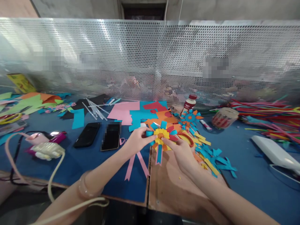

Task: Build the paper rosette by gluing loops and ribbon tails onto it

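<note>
A paper flower (161, 136) with a yellow pleated centre, an orange core and blue, red and orange loops is held just above the table between both hands. My left hand (137, 139) pinches its left side at a blue loop. My right hand (180, 149) grips its lower right edge with closed fingers. A blue and pink strip hangs down from the flower. Two pink strips (137, 162) lie under my left wrist.
Two dark phones (99, 135) lie left of my hands. A second paper flower (190, 117), a glue bottle (189, 103), a tape roll (224, 117) and coloured paper sheets (140, 113) sit behind. Blue and yellow scraps (214, 157) lie right. A perforated metal screen (150, 59) walls the back.
</note>
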`<state>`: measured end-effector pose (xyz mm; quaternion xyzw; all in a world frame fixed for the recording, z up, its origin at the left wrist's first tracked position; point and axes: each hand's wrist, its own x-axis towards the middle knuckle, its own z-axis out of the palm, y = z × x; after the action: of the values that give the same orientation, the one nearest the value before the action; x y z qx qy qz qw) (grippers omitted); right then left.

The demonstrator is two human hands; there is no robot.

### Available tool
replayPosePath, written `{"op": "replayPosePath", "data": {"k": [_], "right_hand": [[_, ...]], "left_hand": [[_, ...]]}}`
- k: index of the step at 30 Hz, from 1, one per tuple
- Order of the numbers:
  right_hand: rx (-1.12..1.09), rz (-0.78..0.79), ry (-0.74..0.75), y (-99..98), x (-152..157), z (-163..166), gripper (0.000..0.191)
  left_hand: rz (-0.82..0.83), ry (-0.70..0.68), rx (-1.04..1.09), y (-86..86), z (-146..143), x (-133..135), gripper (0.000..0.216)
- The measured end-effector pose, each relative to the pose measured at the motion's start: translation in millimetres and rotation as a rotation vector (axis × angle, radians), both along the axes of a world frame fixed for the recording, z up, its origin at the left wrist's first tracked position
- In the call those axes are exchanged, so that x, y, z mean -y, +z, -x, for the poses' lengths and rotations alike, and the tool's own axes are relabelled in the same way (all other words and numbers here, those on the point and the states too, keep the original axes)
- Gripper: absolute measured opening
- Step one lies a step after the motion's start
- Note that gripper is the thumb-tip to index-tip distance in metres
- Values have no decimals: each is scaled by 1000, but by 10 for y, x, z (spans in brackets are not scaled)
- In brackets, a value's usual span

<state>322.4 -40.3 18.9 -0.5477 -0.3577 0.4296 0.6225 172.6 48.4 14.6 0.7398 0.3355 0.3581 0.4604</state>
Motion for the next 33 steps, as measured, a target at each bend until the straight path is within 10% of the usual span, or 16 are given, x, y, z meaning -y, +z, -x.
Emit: {"op": "replayPosePath", "data": {"k": [22,33], "right_hand": [[-171,-156,123,-80,50,24,29],[39,-38,43,294,527,181,21]], "left_hand": [[9,-56,87,57,9,107,22],[-19,-144,263,385,222,535,14]]}}
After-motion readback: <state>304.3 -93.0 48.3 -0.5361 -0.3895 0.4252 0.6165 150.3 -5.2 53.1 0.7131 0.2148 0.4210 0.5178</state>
